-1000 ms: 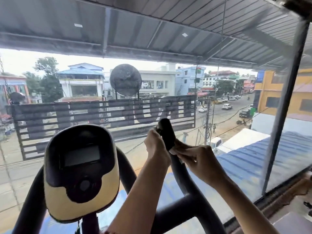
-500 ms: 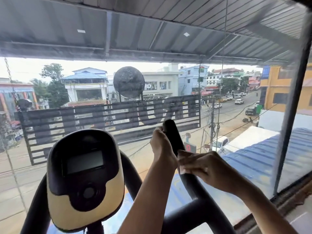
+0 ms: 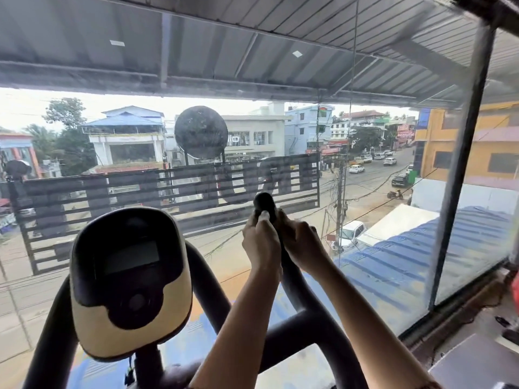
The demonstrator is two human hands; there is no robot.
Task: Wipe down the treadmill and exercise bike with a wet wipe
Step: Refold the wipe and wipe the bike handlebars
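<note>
The exercise bike fills the lower view, with a black and cream console (image 3: 130, 282) at left and black curved handlebars. My left hand (image 3: 261, 244) is wrapped around the upright right handlebar (image 3: 264, 202) just below its rounded tip. My right hand (image 3: 302, 242) grips the same bar from the right, touching the left hand. A small pale scrap of the wet wipe (image 3: 264, 215) shows between the hands against the bar; the rest is hidden under the fingers. No treadmill is in view.
A large glass window (image 3: 393, 262) stands directly behind the handlebars, with a dark frame post (image 3: 460, 175) at right. A ledge and floor edge (image 3: 463, 318) run along the lower right. The left handlebar (image 3: 49, 341) curves up at the lower left.
My right hand has slid up the handlebar from below the left hand to beside it near the tip. The view has tilted slightly.
</note>
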